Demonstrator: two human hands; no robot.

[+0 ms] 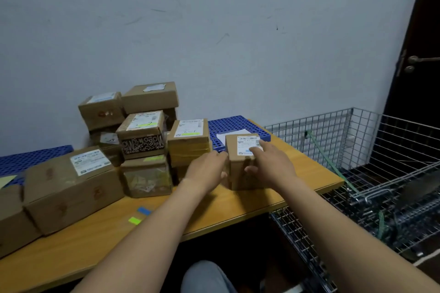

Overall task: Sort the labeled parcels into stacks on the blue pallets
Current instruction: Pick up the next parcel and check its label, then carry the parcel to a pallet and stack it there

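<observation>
Subject item: small parcel (239,175), brown cardboard with a white printed label on top. It stands upright on the wooden worktop (307,173) near the right end, directly in front of the right blue pallet (234,123). Its rear edge hides part of the pallet's front rim, so contact there cannot be confirmed.

Left hand (207,171): fingers extended and laid against the parcel's left face. The thumb appears to touch the front left corner, though blur makes this uncertain. No wrap around the box is seen.

Right hand (270,164): fingers (264,144) spread across the top over the label, with the thumb set on the front face, so the parcel is pinched between them.

Adjacent: a tape-wrapped parcel stack (189,144) stands just left of the small parcel. Further labelled boxes (142,134) are piled to the left toward the wall. A large carton (71,185) sits in front of the left blue pallet (28,157).

A white sheet (229,134) lies on the right blue pallet. Green and blue tape strips (135,220) are stuck on the worktop's near side. A wire cage trolley (357,131) stands beyond the right end.
</observation>
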